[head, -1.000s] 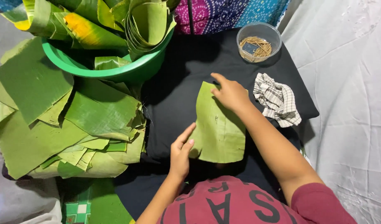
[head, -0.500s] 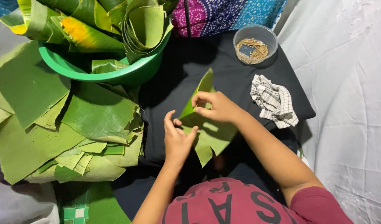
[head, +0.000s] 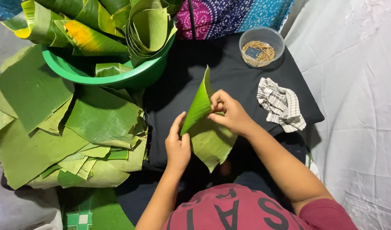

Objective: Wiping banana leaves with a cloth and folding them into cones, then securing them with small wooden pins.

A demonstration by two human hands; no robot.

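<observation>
The person is folding a banana leaf piece [head: 208, 134] over the black cloth [head: 246, 81], so the step in hand looks like rolling it into a cone. The right hand [head: 229, 111] is pinching the raised edge, its grip clamped on the leaf; the left hand [head: 177, 142] is bracing the lower fold with fingers pressing flat, not closing round it. The next move probably calls for holding the overlap tight. Half a second ago the leaf was lying flatter; now one side is standing up in a sharp point.
</observation>
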